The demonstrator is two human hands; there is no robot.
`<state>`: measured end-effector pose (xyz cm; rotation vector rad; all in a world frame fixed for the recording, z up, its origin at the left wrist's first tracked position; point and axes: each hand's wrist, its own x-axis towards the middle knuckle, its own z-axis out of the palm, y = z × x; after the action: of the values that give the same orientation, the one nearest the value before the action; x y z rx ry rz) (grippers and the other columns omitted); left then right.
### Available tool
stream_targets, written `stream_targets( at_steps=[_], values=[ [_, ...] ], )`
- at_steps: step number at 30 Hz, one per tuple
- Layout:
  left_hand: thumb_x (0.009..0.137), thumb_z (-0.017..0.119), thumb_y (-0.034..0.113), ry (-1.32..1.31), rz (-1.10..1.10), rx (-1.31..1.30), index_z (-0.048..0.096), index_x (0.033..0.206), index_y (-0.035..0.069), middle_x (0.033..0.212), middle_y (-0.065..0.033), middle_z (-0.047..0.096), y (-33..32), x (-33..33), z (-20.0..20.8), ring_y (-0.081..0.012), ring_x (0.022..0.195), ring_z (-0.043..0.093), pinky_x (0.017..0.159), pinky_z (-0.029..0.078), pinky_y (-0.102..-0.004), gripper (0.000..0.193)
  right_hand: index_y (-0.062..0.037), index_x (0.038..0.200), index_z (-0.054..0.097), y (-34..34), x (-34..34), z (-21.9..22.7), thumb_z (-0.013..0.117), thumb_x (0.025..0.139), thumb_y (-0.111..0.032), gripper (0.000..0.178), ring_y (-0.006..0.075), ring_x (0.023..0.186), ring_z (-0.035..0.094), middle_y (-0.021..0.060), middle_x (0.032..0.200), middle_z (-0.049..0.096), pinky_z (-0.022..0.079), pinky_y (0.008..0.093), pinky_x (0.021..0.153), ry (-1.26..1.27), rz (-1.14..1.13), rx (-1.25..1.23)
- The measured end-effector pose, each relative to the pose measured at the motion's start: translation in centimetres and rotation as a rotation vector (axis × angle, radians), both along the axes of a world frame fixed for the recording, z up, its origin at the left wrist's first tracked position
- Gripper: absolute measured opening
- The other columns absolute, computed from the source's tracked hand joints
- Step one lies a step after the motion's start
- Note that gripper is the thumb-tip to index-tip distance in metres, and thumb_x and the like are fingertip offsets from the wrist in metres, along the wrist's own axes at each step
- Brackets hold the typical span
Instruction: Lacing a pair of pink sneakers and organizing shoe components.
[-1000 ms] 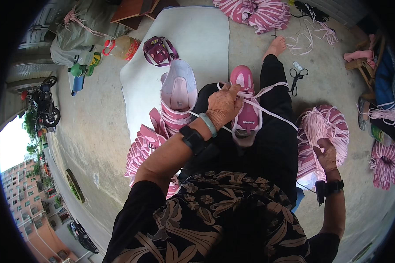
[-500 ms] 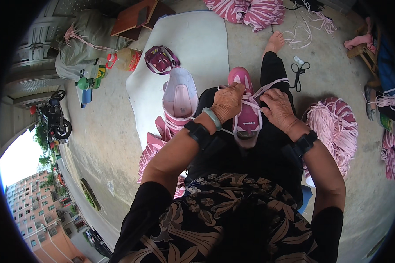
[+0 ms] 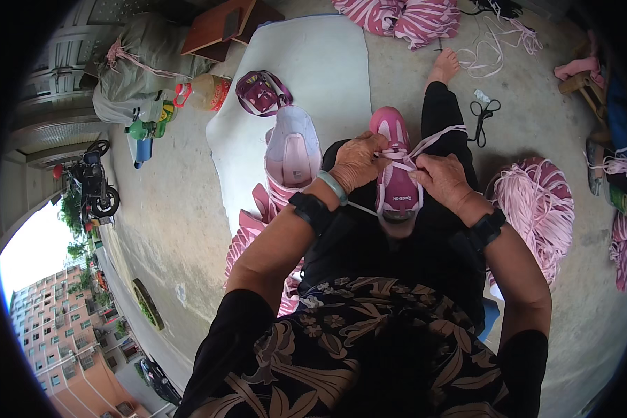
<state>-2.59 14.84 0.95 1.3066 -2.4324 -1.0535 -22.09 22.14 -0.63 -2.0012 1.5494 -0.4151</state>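
A pink shoe upper rests toe-away over my lap, with pale pink shoelace crossing its throat. My left hand is at the upper's left side, its thumb and fingers pinched on the lace. On the other side, my right hand pinches the lace close to the eyelets. A free stretch of lace runs from the upper across my black-trousered leg. Another pale lace end trails below my left wrist. To the left stands a second shoe upper, its pale lining showing.
Black scissors lie right of my leg. Bundles of pink uppers and laces sit at the right, with more uppers at the far side. A white sheet, a purple bag and bottles lie left.
My right hand's fingers have closed in on the lace beside the upper. My left fingers have shifted slightly along the lacing. The whole view has moved a little.
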Motion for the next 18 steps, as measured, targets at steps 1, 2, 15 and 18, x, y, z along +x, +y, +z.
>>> stream_targets(
  at_steps=[1, 2, 15, 18],
  values=[
    [0.069, 0.063, 0.010, -0.025, 0.022, -0.014, 0.054, 0.085, 0.004, 0.086, -0.0107, 0.056, 0.1, -0.2, -0.2, -0.0265, 0.077, 0.056, 0.069, 0.045, -0.0334, 0.020, -0.0093, 0.077, 0.052, 0.0, 0.0, 0.0, 0.056, 0.077, -0.024, 0.016, 0.0268, 0.068, 0.054, 0.0069, 0.069, 0.056, 0.037, 0.0361, 0.064, -0.055, -0.026, -0.015],
    [0.068, 0.062, 0.011, -0.032, 0.040, -0.037, 0.055, 0.086, 0.007, 0.090, -0.0112, 0.056, 0.2, -0.4, -0.4, -0.0298, 0.084, 0.056, 0.072, 0.045, -0.0350, 0.020, -0.0088, 0.076, 0.052, 0.0, 0.0, 0.0, 0.058, 0.076, -0.022, 0.015, 0.0272, 0.067, 0.054, 0.0072, 0.068, 0.055, 0.038, 0.0357, 0.062, -0.089, -0.065, -0.011],
    [0.070, 0.057, 0.006, -0.064, -0.071, -0.232, 0.052, 0.085, 0.004, 0.090, -0.0127, 0.052, 0.7, -1.4, -1.0, -0.0330, 0.081, 0.055, 0.066, 0.045, -0.0392, 0.016, -0.0092, 0.073, 0.050, -0.1, 0.0, -1.0, 0.060, 0.072, -0.015, 0.011, 0.0298, 0.069, 0.055, 0.0081, 0.073, 0.055, 0.043, 0.0377, 0.058, -0.298, -0.129, -0.100],
    [0.071, 0.056, 0.007, -0.075, -0.078, -0.241, 0.050, 0.085, 0.004, 0.089, -0.0142, 0.052, 0.6, -1.5, -0.7, -0.0338, 0.080, 0.054, 0.066, 0.045, -0.0406, 0.016, -0.0093, 0.075, 0.049, -0.1, 0.1, -0.9, 0.058, 0.074, -0.015, 0.011, 0.0306, 0.071, 0.055, 0.0084, 0.073, 0.055, 0.043, 0.0385, 0.059, -0.298, -0.140, -0.089]
  ],
)
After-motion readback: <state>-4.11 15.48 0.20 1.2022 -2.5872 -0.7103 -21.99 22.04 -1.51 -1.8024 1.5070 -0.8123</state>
